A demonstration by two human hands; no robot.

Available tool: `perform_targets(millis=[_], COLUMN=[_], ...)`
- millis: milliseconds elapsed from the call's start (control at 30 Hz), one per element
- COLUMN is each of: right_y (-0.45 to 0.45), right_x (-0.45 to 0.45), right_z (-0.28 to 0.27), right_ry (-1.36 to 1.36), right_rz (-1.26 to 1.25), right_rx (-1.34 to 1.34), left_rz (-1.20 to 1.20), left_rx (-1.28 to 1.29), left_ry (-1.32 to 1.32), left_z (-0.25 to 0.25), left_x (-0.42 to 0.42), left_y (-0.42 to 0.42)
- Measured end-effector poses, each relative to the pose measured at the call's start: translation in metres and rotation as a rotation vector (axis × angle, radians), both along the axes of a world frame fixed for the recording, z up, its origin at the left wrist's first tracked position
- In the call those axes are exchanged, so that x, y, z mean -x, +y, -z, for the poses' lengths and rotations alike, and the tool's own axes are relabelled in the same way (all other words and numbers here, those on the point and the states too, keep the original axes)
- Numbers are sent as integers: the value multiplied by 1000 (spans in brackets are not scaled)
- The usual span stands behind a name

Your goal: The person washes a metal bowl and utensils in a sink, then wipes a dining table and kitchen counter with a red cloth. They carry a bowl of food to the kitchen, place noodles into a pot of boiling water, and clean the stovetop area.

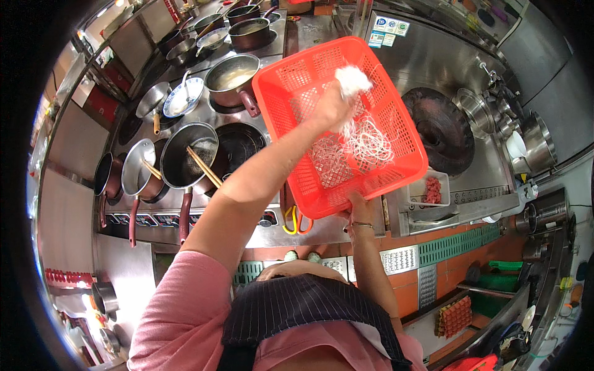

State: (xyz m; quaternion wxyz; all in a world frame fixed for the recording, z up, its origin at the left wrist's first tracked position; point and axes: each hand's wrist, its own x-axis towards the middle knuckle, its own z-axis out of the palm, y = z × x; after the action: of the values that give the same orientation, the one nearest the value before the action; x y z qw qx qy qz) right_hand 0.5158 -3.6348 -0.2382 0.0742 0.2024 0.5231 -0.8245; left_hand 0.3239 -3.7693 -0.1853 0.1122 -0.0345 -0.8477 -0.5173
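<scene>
My left hand (pixel 332 107) reaches across into a red plastic basket (pixel 304 204) and grips a white clump (pixel 353 81), blurred, perhaps noodles. Below that hand, thin pale noodles (pixel 369 141) lie in a loose tangle on the perforated bottom. My right hand (pixel 361 207) grasps the near rim of the basket, its fingers partly hidden. The basket is held tilted over the gap between the stove counter and the wok range. Scissors (pixel 297 220) with yellow and orange handles lie just beneath its near left corner.
Left of the basket stand a saucepan with chopsticks (pixel 188 157), a saucepan of pale liquid (pixel 232 79) and a blue-patterned bowl (pixel 184 97) with a spoon. On the right are a dark wok burner (pixel 436 130), a tub of raw meat (pixel 432 190) and steel pots (pixel 538 143).
</scene>
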Motion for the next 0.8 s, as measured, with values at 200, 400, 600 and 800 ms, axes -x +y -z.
perform_targets(millis=[200, 400, 600, 800], right_y=[-13, -18, -20, -29], right_x=[3, -5, -8, -18], right_z=[-3, -7, 1, -3], right_ry=[5, -28, -39, -18], right_rz=[-88, -77, -93, -121], right_rx=[-10, 32, 86, 62], left_rz=[48, 75, 192, -87], left_rx=[720, 895, 884, 119], left_ry=[-73, 35, 133, 159], left_z=[52, 47, 55, 49], left_x=[-23, -45, -37, -6], left_y=[45, 46, 33, -10])
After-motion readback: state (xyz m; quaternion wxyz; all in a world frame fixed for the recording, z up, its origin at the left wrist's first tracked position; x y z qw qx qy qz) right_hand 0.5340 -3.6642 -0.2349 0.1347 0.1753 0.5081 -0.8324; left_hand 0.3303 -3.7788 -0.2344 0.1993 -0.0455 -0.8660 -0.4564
